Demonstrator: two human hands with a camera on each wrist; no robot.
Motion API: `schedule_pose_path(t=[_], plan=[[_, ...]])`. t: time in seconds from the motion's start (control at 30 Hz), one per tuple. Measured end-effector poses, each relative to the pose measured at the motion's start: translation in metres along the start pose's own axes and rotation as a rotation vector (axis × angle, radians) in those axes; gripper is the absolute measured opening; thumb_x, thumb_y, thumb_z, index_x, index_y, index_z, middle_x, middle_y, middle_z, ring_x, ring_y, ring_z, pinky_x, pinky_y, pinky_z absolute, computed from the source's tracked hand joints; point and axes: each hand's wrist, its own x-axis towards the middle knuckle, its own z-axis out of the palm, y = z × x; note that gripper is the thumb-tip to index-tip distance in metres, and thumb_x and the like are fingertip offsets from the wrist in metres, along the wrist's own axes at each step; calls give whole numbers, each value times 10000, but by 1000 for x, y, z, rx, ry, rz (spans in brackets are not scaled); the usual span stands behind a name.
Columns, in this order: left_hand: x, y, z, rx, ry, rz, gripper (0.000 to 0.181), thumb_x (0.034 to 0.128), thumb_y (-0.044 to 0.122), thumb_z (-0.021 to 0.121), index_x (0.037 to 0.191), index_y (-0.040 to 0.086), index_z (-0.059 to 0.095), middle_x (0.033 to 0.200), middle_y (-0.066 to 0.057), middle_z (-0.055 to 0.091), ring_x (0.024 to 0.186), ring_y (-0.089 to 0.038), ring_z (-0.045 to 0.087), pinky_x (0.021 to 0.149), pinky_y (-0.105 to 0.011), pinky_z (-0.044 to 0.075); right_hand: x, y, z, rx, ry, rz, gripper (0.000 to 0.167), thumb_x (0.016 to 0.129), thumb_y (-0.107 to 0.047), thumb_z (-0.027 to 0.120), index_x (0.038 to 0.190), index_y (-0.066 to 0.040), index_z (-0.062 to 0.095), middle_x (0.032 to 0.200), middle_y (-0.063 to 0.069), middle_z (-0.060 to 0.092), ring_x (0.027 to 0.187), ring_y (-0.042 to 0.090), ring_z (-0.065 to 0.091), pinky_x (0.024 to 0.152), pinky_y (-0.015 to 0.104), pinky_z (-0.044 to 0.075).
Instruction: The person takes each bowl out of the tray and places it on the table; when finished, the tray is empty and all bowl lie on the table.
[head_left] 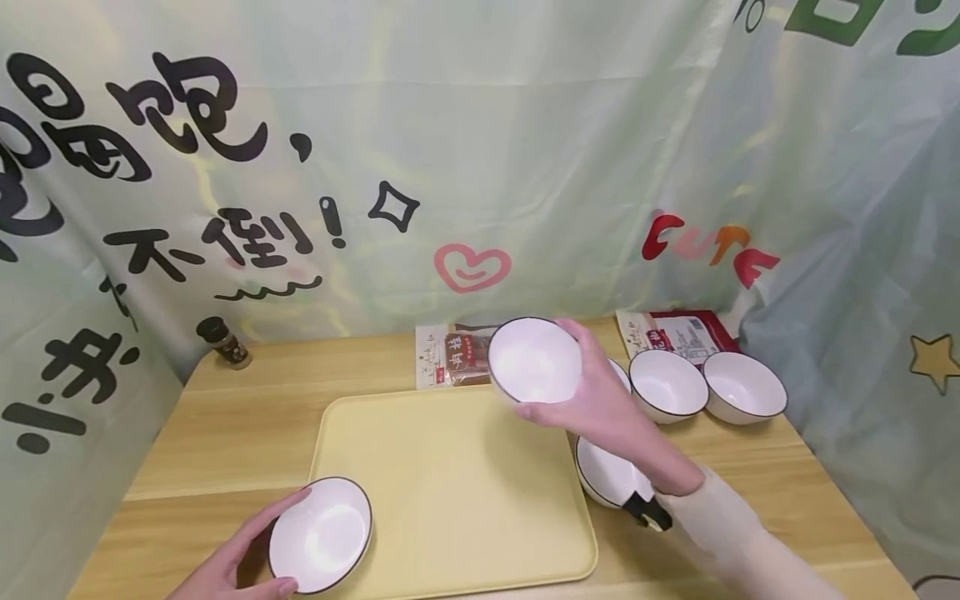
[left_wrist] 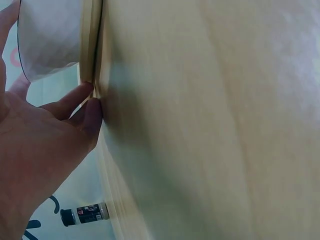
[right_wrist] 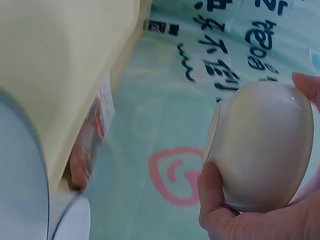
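The right hand [head_left: 592, 387] is spread wide around a round white bowl with a thin dark rim [head_left: 534, 360], gripping it from opposite sides and holding it tilted in the air above the far right part of a pale yellow rectangular tray [head_left: 457, 500]. The left hand [head_left: 228, 567] is half open, thumb and fingers curved around a matching white dark-rimmed bowl [head_left: 321, 535] upright at the tray's near left corner. Both bowls are glossy. Another white bowl [head_left: 611, 473] sits just right of the tray; two side-by-side white bowls [head_left: 705, 387] stand farther back, next to one partly hidden by the right arm. The light wooden tabletop [head_left: 202, 433] also carries a black-lidded seasoning jar [head_left: 224, 343], a brown-and-white packet [head_left: 465, 358] and a red-and-white packet [head_left: 686, 333]. A pale green printed cloth [head_left: 540, 167] hangs behind.
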Motion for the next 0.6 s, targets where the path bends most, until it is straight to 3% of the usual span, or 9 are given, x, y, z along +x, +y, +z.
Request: schedule_pose_path(t=[0.2,0.43,0.5,0.6], plan=[[0,-3,-1,-1,-5,18,899,929,116,873,1692,244,415,1642,148,416,1352,8,439,986,-281,486,-14,11,-40,-58,63,42,1242,788,-372,998,1726,-170,209,1693,203,330,1375,467,485,1043,663,464],[1,2,-4,20,-15,-75,884,929,167,880,1679,301,433,1643,157,424,1364,67,401,1029,-290,447,-27,28,-73,-64,105,92,1210,834,-314,976,1740,-179,185,1687,220,311,1395,485,426,1040,664,429],[2,1,-3,45,-1,-34,883,919,154,888,1671,299,448,1636,149,445,1363,78,407,1027,-284,443,-31,35,-80,-75,119,99,1212,835,-301,976,1742,-170,181,1689,219,299,1394,492,414,1031,669,422],[3,-4,-1,79,24,74,904,900,105,896,1672,254,452,1636,98,471,1371,76,413,1028,-247,423,-39,45,-90,-109,141,122,1219,841,-292,969,1742,-139,163,1681,259,290,1380,516,400,1009,678,415]])
